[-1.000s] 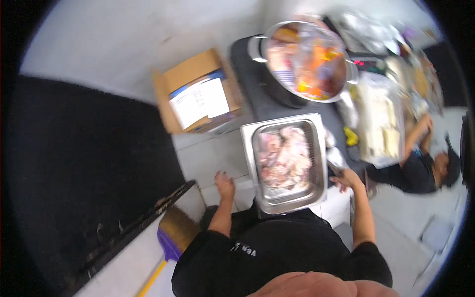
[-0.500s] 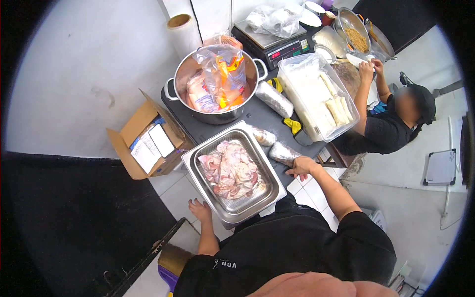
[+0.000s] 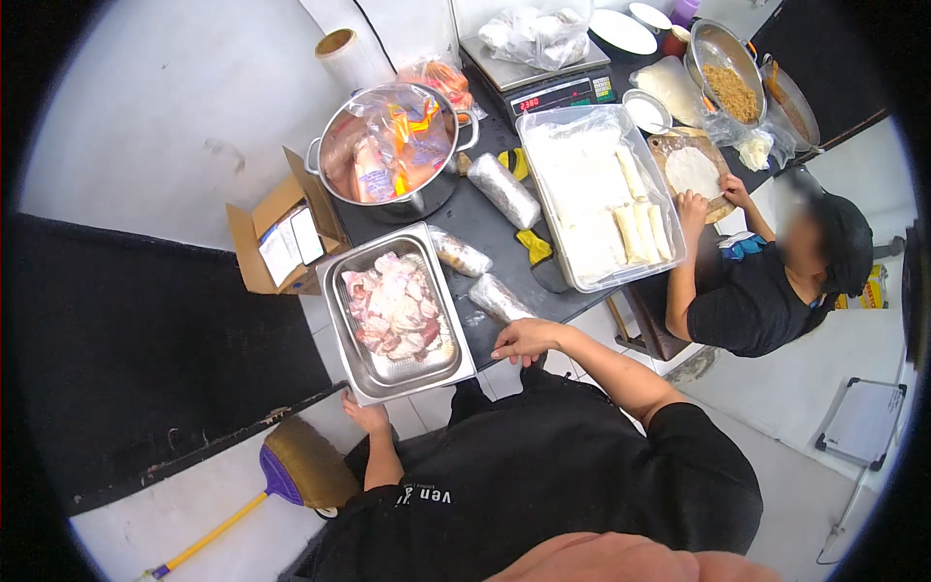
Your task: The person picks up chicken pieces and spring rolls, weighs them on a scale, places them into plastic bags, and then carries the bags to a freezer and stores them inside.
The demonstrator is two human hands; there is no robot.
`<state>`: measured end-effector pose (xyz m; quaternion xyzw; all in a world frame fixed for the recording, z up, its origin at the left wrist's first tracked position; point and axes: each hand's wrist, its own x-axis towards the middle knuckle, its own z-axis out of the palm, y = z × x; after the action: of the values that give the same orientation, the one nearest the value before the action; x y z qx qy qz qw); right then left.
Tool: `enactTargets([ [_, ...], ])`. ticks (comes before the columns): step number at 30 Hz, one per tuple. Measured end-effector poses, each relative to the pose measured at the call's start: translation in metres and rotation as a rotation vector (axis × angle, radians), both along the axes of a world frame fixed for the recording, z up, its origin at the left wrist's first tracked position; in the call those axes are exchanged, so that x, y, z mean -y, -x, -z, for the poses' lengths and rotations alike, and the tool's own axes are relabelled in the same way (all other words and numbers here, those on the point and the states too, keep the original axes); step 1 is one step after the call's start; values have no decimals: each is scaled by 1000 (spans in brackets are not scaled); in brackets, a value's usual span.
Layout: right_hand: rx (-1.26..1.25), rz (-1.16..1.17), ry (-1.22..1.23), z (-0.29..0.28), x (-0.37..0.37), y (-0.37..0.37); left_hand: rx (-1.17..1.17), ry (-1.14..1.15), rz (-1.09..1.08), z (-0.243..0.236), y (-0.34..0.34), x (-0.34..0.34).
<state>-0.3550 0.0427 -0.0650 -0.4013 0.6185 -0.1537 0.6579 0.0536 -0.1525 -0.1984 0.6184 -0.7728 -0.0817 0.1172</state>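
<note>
Meat (image 3: 393, 306) lies in the steel pan (image 3: 411, 379) at the dark table's (image 3: 593, 300) edge. From here I can't tell if the left hand (image 3: 368, 414) grips the pan's corner; the right hand (image 3: 527, 339) is loose, empty. Pot (image 3: 415, 203) holds bagged pink food (image 3: 373, 173); clear tub (image 3: 626, 277), pale rolls (image 3: 641, 233).

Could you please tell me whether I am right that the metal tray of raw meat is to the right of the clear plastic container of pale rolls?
Not quite: the head view shows the metal tray of raw meat to the left of the clear plastic container of pale rolls, not to its right.
</note>
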Motion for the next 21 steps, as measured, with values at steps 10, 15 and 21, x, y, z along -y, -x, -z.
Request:
enactTargets([
  [10,-265,54,118,-28,-39,45,-130,2,138,3,3,-14],
  [15,-917,205,259,10,-27,3,-193,-87,-41,8,-4,2],
  [21,-964,250,269,54,5,-21,-157,-47,-17,20,-43,-6],
])
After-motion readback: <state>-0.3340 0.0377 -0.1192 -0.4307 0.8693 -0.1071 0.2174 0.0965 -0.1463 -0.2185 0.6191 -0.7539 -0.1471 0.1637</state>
